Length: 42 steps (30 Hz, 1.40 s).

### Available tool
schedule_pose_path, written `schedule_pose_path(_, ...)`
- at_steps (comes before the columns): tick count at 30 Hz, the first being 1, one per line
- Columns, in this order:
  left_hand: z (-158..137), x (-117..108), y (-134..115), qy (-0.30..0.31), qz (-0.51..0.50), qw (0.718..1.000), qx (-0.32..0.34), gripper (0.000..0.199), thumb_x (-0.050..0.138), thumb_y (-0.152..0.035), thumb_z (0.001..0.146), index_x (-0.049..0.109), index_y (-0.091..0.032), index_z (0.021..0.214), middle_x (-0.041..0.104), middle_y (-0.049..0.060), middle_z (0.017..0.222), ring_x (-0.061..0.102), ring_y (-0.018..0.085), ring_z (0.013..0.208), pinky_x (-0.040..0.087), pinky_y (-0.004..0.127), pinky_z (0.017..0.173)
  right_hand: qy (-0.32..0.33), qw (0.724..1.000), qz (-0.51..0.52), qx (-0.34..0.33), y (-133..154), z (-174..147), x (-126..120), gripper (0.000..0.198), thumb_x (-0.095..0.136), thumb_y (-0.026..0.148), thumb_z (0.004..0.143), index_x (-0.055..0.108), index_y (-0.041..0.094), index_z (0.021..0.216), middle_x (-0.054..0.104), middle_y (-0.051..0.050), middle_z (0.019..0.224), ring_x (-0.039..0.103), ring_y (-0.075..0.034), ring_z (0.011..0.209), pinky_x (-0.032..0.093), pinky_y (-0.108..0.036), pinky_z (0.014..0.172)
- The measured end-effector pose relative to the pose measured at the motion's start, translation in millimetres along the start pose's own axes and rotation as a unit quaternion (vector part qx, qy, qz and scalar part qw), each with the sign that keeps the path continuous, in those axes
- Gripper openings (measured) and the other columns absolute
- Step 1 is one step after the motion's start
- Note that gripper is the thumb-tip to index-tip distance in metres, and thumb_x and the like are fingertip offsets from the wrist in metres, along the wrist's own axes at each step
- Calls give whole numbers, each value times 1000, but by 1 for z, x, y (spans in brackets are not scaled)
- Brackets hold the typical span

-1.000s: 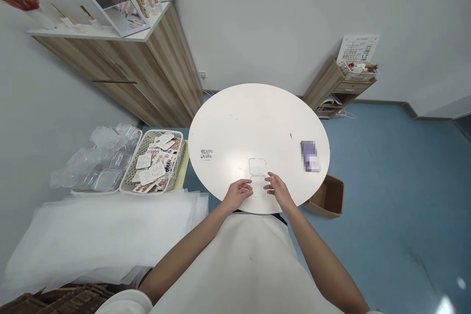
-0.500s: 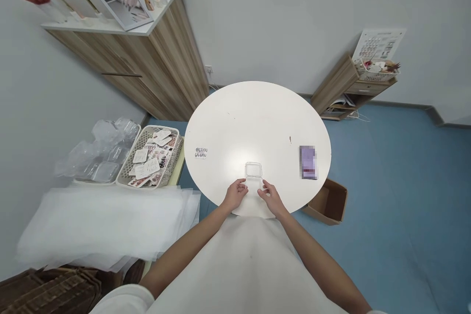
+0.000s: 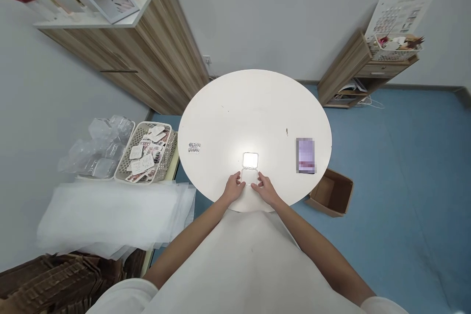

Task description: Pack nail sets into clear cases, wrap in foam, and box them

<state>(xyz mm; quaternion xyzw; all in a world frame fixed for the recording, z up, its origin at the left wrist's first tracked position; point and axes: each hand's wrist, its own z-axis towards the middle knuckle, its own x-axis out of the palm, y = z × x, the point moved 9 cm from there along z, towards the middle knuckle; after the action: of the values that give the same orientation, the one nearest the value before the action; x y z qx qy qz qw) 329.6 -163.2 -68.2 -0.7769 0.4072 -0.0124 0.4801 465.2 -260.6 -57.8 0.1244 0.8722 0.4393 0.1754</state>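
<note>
Between my hands lies a clear plastic box (image 3: 249, 176) on the white table, its hinged lid tipped back and pointing away from me. My left hand (image 3: 234, 188) grips the box's left edge with thumb and fingers. On the right edge, my right hand (image 3: 266, 189) has its fingers pressed in the same way. The box looks see-through, with nothing visible inside. Farther left on the table is a small set of shiny press-on nails (image 3: 194, 147). A purple blurred item (image 3: 306, 155) lies toward the table's right side.
The round table (image 3: 253, 98) has a tiny dark bit (image 3: 287, 132) on it. At left stand a white basket (image 3: 172, 152) of printed cards, clear plastic boxes (image 3: 105, 167) and stacked translucent sheets (image 3: 114, 211). An open cardboard box (image 3: 331, 194) is on the floor at right.
My view has shifted slightly, so the whole scene sits differently. The clear box now looks flatter on the table, its lid laid back; both hands still hold its sides.
</note>
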Motion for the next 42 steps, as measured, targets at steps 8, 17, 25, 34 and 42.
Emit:
schedule_pose_path(8, -9, 6, 4, 11, -30, 999, 8, 40, 55, -19, 67, 53, -17, 106, 53, 7, 104, 52, 16, 86, 41, 29, 79, 59, 997, 54, 5, -7, -8, 9, 49, 58, 38, 65, 51, 24, 112, 45, -6, 113, 55, -17, 86, 46, -33, 78)
schedule_pose_path(17, 1, 3, -11, -17, -47, 999, -10, 44, 57, -19, 65, 52, -18, 109, 51, 8, 113, 52, 18, 93, 41, 28, 79, 11, 998, 65, -3, 0, 10, 1, 55, 60, 36, 62, 49, 21, 114, 47, -7, 115, 53, -19, 94, 45, -32, 80)
schedule_pose_path(25, 7, 2, -18, -27, -75, 997, -12, 53, 58, -17, 66, 45, -18, 118, 48, 11, 121, 48, 20, 104, 39, 30, 84, 1, 997, 74, -26, 12, 17, 0, 51, 58, 36, 62, 51, 22, 111, 48, -6, 115, 52, -21, 96, 44, -32, 79)
schedule_pose_path(34, -2, 5, -11, -11, -87, 996, -10, 56, 57, -17, 69, 39, -16, 122, 41, 13, 129, 43, 21, 114, 38, 31, 89, -8, 997, 62, -34, 5, 15, 2, 60, 56, 36, 64, 41, 24, 121, 40, -7, 119, 48, -20, 105, 42, -32, 87)
schedule_pose_path(42, -13, 1, -2, -2, -92, 996, -1, 52, 57, -16, 70, 43, -17, 120, 43, 12, 127, 43, 21, 114, 37, 33, 91, -12, 998, 57, -28, -2, 15, 3, 63, 54, 37, 67, 34, 23, 126, 38, -8, 122, 47, -19, 106, 42, -32, 87)
